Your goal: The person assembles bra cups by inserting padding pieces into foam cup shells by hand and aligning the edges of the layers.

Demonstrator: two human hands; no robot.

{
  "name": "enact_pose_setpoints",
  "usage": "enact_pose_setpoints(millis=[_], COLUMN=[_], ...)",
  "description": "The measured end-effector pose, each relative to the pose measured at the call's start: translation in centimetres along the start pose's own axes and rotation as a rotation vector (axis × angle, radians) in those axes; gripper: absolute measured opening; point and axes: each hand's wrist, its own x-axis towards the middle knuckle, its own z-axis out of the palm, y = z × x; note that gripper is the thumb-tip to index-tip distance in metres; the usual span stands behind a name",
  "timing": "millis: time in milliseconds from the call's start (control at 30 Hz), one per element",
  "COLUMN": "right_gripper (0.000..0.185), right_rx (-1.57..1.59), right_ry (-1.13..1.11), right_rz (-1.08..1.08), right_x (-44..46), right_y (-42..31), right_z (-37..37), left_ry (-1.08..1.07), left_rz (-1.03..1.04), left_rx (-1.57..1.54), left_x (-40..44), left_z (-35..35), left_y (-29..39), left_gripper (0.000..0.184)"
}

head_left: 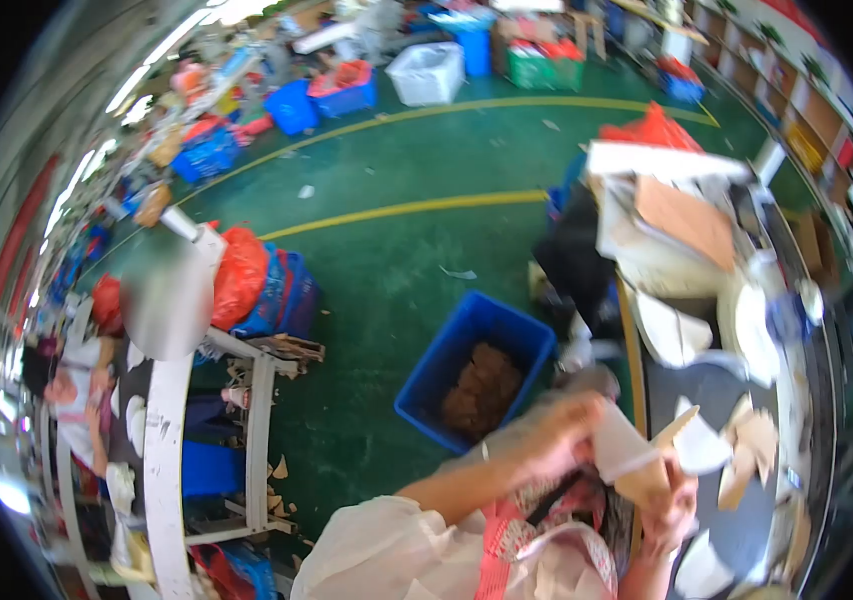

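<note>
My left hand (pixel 565 438) is closed on a thin white piece (pixel 623 446), pinching its left edge above the near side of the dark work surface (pixel 655 385). Close by on the right, my right hand (pixel 671 505) has its fingers wrapped round the lower part of a tan piece (pixel 645 482). The two pieces overlap, and where they touch is blurred. Another white piece (pixel 702 445) stands just beyond my right hand. Several curved tan pieces (pixel 747 450) lie on the dark surface to the right. A white piece (pixel 704 568) is nearer the bottom.
A blue bin (pixel 425 370) with brown pieces stands on the green floor left of my hands. White and tan sheets (pixel 687 220) are stacked at the far right. A white-framed table (pixel 167 440) is at the left, with a person (pixel 77 400) beyond it.
</note>
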Motion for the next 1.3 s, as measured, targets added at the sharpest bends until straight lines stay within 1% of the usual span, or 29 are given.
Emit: enact_pose_setpoints(millis=[33,67,100,167,267,333,367,400,433,500,567,600,633,700,733,767,833,867,900,933,967,1033,1067,1100,1167,1200,1233,1267,1300], right_gripper=[0.026,0.025,0.026,0.022,0.020,0.018,0.017,0.012,0.010,0.014,0.021,0.028,0.030,0.032,0.033,0.034,0.039,0.041,0.043,0.042,0.042,0.042,0.042,0.041,0.038,0.034,0.029,0.022,0.020], right_rx=[0.103,0.079,0.058,-0.038,-0.463,-0.604,-0.674,-0.749,-0.912,-0.909,-1.021,-1.034,-1.016,-0.999,-1.005,-1.015,-1.048,-0.998,-0.948,-0.984,-0.941,-0.850,-0.730,-0.687,-0.627,-0.737,-0.807,-0.835,-0.853], right_ry=[0.019,0.062,0.100,0.066,0.113,0.252,0.320,0.308,0.310,0.291,0.208,0.154,0.127,0.038,-0.024,-0.085,-0.193,-0.253,-0.309,-0.398,-0.420,-0.441,-0.377,-0.401,-0.408,-0.317,-0.316,-0.239,-0.141], right_rz=[0.028,0.051,0.074,0.189,0.216,0.174,0.152,0.112,0.111,0.065,0.039,-0.134,-0.120,-0.190,-0.171,-0.142,-0.188,-0.201,-0.206,-0.273,-0.282,-0.290,-0.275,-0.272,-0.254,-0.184,-0.157,-0.194,-0.183], right_x=[0.2,0.1,0.2,1.4,2.4,3.0,3.4,3.6,3.9,4.5,4.9,5.1,5.1,5.6,5.9,5.9,6.2,6.6,6.7,6.9,6.3,6.3,6.2,6.1,5.5,3.3,3.2,2.5,1.8], right_y=[0.1,0.3,0.2,-0.5,0.0,0.9,1.4,2.2,2.7,5.2,7.9,9.9,12.0,15.3,16.2,17.1,20.1,21.2,22.3,23.3,23.9,21.2,19.1,16.7,11.7,8.4,6.6,5.6,3.5], right_z=[-0.1,-0.2,-0.2,-0.2,-1.2,-0.3,0.4,0.7,1.6,3.1,3.9,4.3,4.4,5.1,5.5,5.9,6.0,6.3,6.7,7.1,6.9,8.3,9.1,9.6,8.9,7.0,5.8,4.1,3.2], left_ry=[0.047,0.097,0.070,0.128,0.245,0.261,0.314,0.331,0.348,0.410,0.421,0.427,0.419,0.490,0.506,0.495,0.481,0.551,0.563,0.579,0.597,0.649,0.678,0.695,0.626,0.194,-0.018,-0.026,-0.042], left_rz=[0.050,0.079,0.045,0.189,0.285,0.369,0.390,0.440,0.491,0.586,0.673,0.704,0.746,0.839,0.884,0.915,0.969,0.988,1.006,1.018,1.020,0.946,0.880,0.796,0.589,0.436,0.283,0.216,0.222], left_rx=[0.077,0.097,0.102,0.213,0.305,0.323,0.362,0.386,0.411,0.390,0.403,0.398,0.396,0.376,0.322,0.350,0.389,0.435,0.496,0.559,0.625,0.799,0.896,0.992,1.085,1.079,0.889,0.836,0.886], left_x=[-0.1,0.0,-0.4,-1.5,-3.8,-5.0,-5.8,-6.3,-6.7,-7.5,-8.4,-9.1,-9.5,-10.4,-10.4,-10.8,-11.1,-10.8,-10.5,-10.4,-10.3,-9.4,-9.2,-8.8,-7.6,-5.6,-4.7,-4.2,-3.5], left_z=[-0.9,-2.7,-4.9,-5.1,-6.1,-6.9,-7.9,-8.5,-8.9,-9.3,-10.0,-10.5,-10.9,-11.4,-10.1,-10.1,-9.6,-8.6,-8.8,-9.3,-9.5,-8.9,-8.8,-8.6,-7.7,-4.4,-3.7,-2.2,-1.5], left_y=[0.9,1.5,2.3,4.4,6.6,7.7,8.1,8.6,9.0,9.9,10.9,11.4,12.0,13.1,13.4,13.8,14.5,14.3,13.9,13.4,12.6,10.2,8.7,7.0,3.0,1.3,0.9,0.1,-0.6], left_gripper=[0.033,0.033,0.032,0.032,0.030,0.027,0.031,0.031,0.031,0.032,0.028,0.027,0.027,0.025,0.025,0.026,0.026,0.021,0.019,0.018,0.016,0.013,0.013,0.012,0.016,0.038,0.051,0.041,0.037])
